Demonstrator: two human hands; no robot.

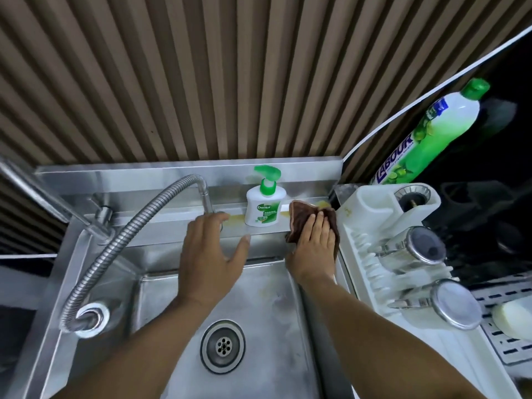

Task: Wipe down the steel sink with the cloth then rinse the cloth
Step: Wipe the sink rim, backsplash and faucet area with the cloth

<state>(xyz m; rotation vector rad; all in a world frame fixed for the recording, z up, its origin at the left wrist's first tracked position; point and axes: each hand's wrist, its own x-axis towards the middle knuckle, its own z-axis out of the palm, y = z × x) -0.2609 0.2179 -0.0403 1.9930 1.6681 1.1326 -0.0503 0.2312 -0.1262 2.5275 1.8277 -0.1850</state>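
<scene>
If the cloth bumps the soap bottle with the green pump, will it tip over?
Probably not easily: the soap bottle is squat and wide, standing upright on the ledge. A low push would likely slide it, since the steel looks smooth, with yellowish smears beside it. A knock on the tall pump might tip it.

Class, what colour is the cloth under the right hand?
Brown; the cloth shows best in the head view, under the right hand.
</scene>
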